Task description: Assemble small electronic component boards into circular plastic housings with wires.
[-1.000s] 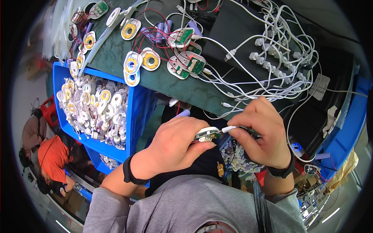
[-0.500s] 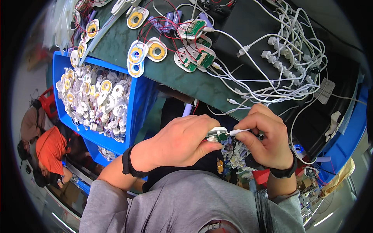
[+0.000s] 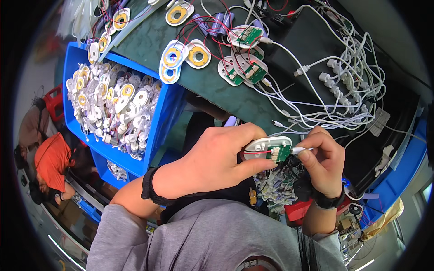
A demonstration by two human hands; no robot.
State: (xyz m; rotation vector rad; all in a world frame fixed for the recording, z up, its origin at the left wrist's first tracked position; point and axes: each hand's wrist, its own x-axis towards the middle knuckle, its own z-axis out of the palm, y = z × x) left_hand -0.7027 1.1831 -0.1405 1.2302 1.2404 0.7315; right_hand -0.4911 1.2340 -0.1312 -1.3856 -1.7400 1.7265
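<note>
Left of the table (image 3: 204, 85), a person (image 3: 53, 159) (stooping, perhaps).

Circuit board (image 3: 284, 152) between the hands (image 3: 210, 156) (image 3: 326, 168), bin (image 3: 166, 113) of parts (image 3: 118, 107) at left, more boards (image 3: 256, 72) on the table (image 3: 203, 86) beyond

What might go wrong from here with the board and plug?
- The right hand pinches the white cable plug at the edge of the green circuit board; any sideways force might strain the board's socket.
- The thin red wire crosses the white oval housing near the left hand's thumb, so it could get tugged.
- The white cables on the table are tangled and might snag.
</note>
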